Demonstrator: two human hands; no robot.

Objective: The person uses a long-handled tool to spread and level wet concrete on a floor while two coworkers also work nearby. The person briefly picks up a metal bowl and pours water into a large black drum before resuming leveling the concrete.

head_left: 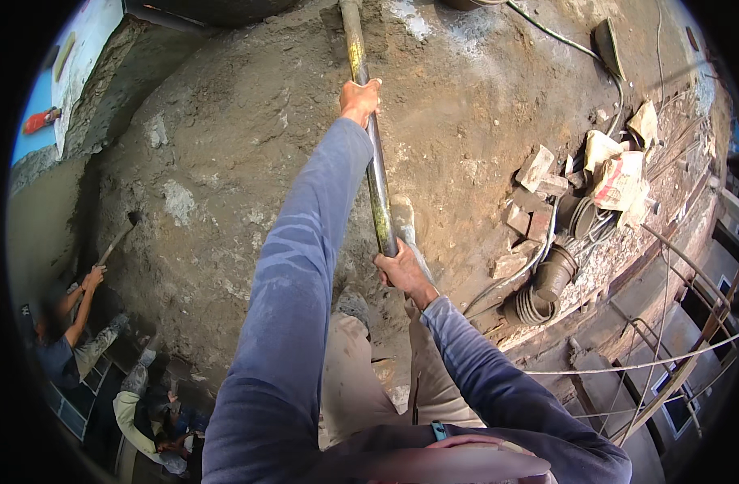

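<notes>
A long, worn tool handle point(377, 185) with patches of yellow paint slopes away from me over the ground. My left hand point(360, 101) is closed round it at the far part. Nearer my body, my right hand point(406, 274) grips its lower end. A socket point(350, 5) shows at the handle's far end, but the tool's head is cut off by the upper edge, so I cannot tell its kind. Grey-brown, damp-looking mortar or soil point(248, 121) lies under and around the handle. My shoe point(402, 216) is beside the handle, right of it.
Broken bricks point(535, 168), torn paper sacks point(619, 181) and dirty buckets point(555, 274) lie to the right, near a ledge with bent rods point(676, 371) beyond. A cable point(563, 40) runs at upper right. At lower left, a co-worker's hands point(93, 277) hold another long-handled tool point(115, 242); another person point(155, 427) is nearby.
</notes>
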